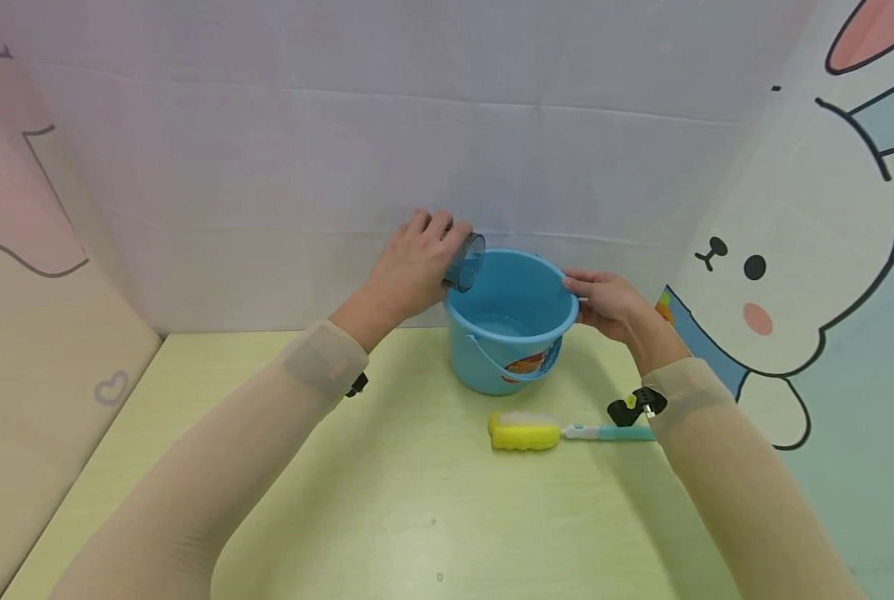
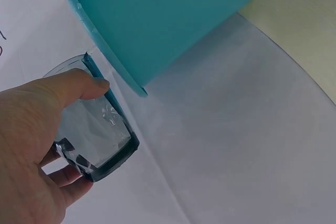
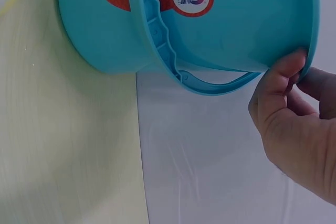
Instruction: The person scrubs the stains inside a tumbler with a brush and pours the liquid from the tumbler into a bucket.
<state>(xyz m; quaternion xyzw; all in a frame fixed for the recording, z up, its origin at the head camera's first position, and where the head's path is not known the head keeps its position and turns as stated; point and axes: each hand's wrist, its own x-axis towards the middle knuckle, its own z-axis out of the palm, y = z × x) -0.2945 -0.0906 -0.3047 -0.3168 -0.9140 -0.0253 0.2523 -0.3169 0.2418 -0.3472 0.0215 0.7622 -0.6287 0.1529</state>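
My left hand point(image 1: 417, 265) grips a clear bluish cup point(image 1: 466, 262), tilted on its side at the left rim of a blue bucket point(image 1: 484, 364). In the left wrist view the thumb lies along the near side of the cup point(image 2: 97, 124), with fingers behind it. The bucket stands upright on the table, its handle hanging down the front over a red label. My right hand point(image 1: 610, 307) pinches the bucket's right rim; the right wrist view shows thumb and fingers of that hand point(image 3: 294, 108) at the rim of the bucket point(image 3: 105, 35).
A brush with a yellow head point(image 1: 524, 432) and a white and teal handle point(image 1: 611, 432) lies on the table point(image 1: 432, 492) in front of the bucket. A white cloth backdrop point(image 1: 304, 167) rises close behind the bucket. A printed rabbit panel point(image 1: 814, 292) stands at the right.
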